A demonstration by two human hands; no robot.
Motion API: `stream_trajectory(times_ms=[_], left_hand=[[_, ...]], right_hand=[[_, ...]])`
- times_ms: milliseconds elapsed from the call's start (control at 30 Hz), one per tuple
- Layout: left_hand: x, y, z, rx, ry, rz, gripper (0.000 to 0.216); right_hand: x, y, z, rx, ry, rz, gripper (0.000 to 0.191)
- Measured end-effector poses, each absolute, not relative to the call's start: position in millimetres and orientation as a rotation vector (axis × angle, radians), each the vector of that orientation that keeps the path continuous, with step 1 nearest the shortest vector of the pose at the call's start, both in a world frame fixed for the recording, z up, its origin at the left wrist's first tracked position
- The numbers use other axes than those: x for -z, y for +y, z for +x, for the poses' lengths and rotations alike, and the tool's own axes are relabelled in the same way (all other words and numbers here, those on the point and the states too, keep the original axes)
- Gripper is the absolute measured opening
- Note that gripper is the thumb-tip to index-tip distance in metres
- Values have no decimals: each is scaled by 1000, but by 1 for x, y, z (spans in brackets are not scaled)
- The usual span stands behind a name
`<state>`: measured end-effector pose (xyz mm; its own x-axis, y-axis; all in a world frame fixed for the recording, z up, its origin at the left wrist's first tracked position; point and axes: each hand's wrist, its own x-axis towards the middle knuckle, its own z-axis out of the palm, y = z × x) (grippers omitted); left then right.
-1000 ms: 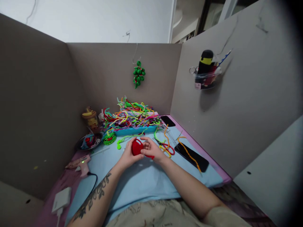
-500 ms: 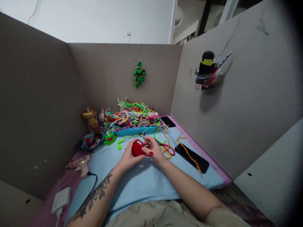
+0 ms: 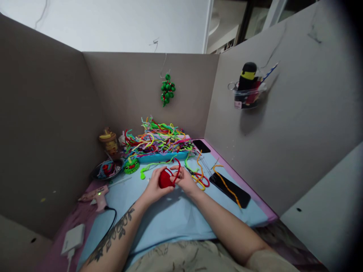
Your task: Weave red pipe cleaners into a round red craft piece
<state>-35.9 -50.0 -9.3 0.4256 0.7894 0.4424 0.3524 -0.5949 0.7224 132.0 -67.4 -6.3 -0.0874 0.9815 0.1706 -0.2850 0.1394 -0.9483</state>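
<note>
A rounded red yarn piece [image 3: 165,180] is held over the blue cloth by my left hand [image 3: 153,185], its fingers wrapped round the side. Close against its right side, my right hand [image 3: 185,181] pinches a red yarn strand [image 3: 178,170] that stands up from the piece and curves above the fingers. A small red loop shows at the top of the piece. Scissors with red and yellow handles [image 3: 204,180] lie just right of my right hand. Beyond my left hand is a bright green yarn piece [image 3: 142,173] with a long tail.
A blue tray [image 3: 161,157] heaped with coloured yarn stands behind. To the left are a green crocheted piece [image 3: 131,165], a dark bowl [image 3: 93,173], a pink glue gun [image 3: 99,197] with a cable and a white power bank [image 3: 73,239]. A black phone [image 3: 227,192] with orange yarn lies right.
The red strand end has swung from low beside my right fingers to upright above them. My right fingers have shifted slightly; my left hand keeps its hold.
</note>
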Motion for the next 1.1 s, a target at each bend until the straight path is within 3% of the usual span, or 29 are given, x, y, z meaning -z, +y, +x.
stream_trajectory(times_ms=[267,533,633,867,1000,1100], left_hand=[[10,-50,-35,-1061,951,2054,78],[18,-42,-38,-1110,1048,1792,85],[16,-44,-39,-1038,1010,1870,82],[9,-55,-37,-870,726,2179,71],[13,-54,-35,-902,755,2170,73],[18,-48,-35,-999,901,2093,84]], right_hand=[[15,-62,134,-1316,-1186,-837,37],[12,-64,139,-981,-1511,-762,25],[7,-66,142,-875,-1573,-788,13],[7,-63,143,-883,-1503,-838,10],[14,-59,140,-863,-1469,-887,11],[19,-57,139,-901,-1388,-915,30]])
